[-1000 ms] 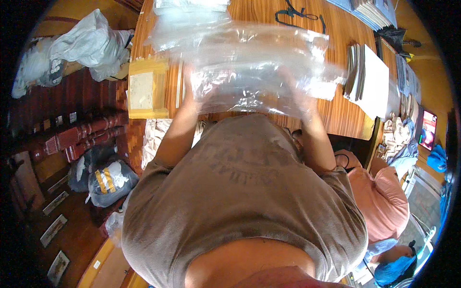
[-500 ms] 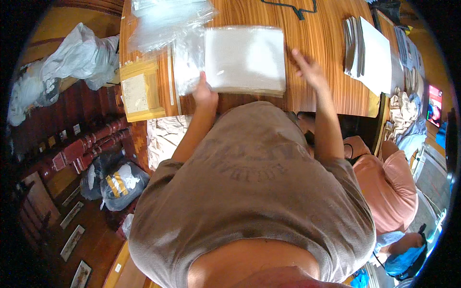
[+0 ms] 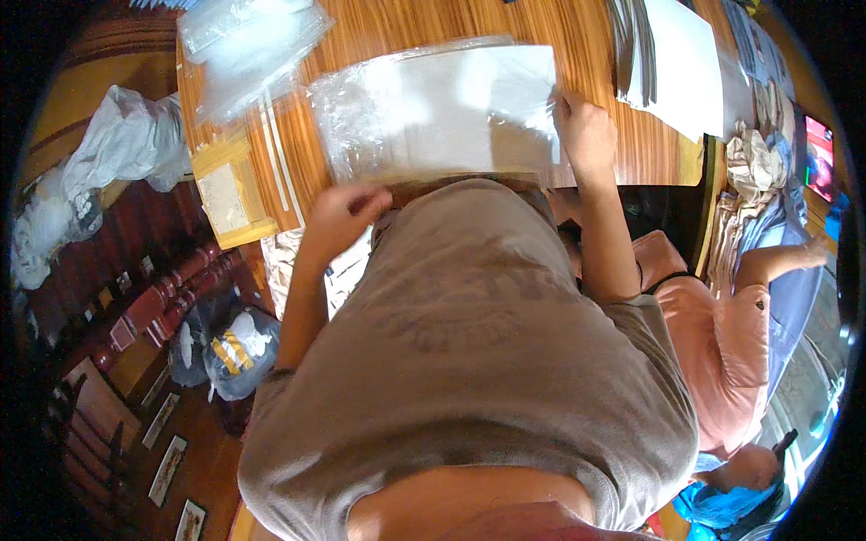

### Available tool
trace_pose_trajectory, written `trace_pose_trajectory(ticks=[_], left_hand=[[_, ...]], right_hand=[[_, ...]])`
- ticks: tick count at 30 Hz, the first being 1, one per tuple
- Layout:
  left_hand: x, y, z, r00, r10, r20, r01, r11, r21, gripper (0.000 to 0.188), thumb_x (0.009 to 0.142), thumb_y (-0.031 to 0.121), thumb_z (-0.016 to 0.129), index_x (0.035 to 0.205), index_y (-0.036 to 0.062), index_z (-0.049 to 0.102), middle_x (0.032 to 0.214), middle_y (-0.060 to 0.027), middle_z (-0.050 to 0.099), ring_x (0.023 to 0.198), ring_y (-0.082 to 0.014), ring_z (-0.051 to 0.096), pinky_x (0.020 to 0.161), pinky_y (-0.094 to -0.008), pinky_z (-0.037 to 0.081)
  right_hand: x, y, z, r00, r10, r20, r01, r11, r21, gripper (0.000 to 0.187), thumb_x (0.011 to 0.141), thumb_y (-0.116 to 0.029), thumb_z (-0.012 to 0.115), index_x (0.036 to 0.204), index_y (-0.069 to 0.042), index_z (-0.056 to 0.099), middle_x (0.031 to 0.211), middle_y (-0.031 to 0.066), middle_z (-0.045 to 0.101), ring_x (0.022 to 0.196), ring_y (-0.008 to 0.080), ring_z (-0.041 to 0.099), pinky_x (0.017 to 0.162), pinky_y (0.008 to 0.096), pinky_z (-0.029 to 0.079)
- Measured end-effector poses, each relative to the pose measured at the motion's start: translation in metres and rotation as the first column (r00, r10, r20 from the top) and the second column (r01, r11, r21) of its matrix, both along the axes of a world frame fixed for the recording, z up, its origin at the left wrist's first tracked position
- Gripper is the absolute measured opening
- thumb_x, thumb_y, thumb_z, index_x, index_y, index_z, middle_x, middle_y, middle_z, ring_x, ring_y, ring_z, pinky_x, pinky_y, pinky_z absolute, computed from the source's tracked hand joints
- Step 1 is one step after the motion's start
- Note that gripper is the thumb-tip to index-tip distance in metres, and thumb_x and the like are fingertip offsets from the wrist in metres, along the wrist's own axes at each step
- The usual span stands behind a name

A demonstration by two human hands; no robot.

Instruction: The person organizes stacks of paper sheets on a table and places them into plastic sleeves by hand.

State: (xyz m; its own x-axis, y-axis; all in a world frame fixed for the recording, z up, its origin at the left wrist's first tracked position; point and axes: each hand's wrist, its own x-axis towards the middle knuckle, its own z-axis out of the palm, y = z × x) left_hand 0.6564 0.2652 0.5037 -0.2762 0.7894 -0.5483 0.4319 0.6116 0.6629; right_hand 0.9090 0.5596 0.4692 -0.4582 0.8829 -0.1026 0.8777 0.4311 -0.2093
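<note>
A clear, crinkled plastic bag [image 3: 361, 117] lies spread across the wooden table in front of me, with a flat white sheet or panel [image 3: 433, 99] in or under it; which of the two I cannot tell. Its right edge is pinched in my right hand [image 3: 588, 140], whose fingers are curled closed. My left hand [image 3: 347, 216] is at the table's front edge, just off the bag's near left corner. Its thumb and fingers are apart, and nothing shows between them.
More clear bags [image 3: 257, 54] lie at the far left, above a yellow-brown box [image 3: 230, 194]. A stack of white sheets [image 3: 677, 72] with dark edges sits at the right. Another person [image 3: 713, 352] in pink is close on my right, beside piled clothes [image 3: 749, 171].
My right hand has closed on the bag's right edge. The left hand has let go of the left side and drawn back toward me. The plastic now reaches farther left, and the view has shifted.
</note>
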Motion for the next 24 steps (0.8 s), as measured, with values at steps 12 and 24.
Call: trace_pose_trajectory(ticks=[12, 24], left_hand=[[-0.01, 0.208, -0.07, 0.951, -0.285, -0.117, 0.308, 0.891, 0.334, 0.046, 0.096, 0.028, 0.071, 0.133, 0.0039, 0.059, 0.126, -0.0137, 0.066, 0.115, -0.0233, 0.065, 0.1, -0.0366, 0.051], [0.029, 0.224, -0.037, 0.836, -0.175, -0.521, 0.44, 0.78, 0.445, 0.024, 0.097, 0.021, 0.067, 0.114, 0.0055, 0.063, 0.13, -0.0128, 0.065, 0.111, -0.0319, 0.065, 0.089, -0.0392, 0.054]], right_hand=[[-0.004, 0.005, -0.049, 0.897, -0.109, -0.428, -0.023, 0.956, -0.293, 0.043, 0.092, -0.046, 0.069, 0.099, -0.004, 0.073, 0.088, 0.018, 0.074, 0.078, 0.0365, 0.072, 0.073, 0.045, 0.057], [0.005, 0.03, -0.026, 0.941, 0.321, -0.107, -0.334, 0.931, -0.147, 0.03, 0.094, -0.041, 0.064, 0.098, -0.013, 0.075, 0.089, 0.0173, 0.073, 0.087, 0.0374, 0.072, 0.077, 0.0502, 0.057]])
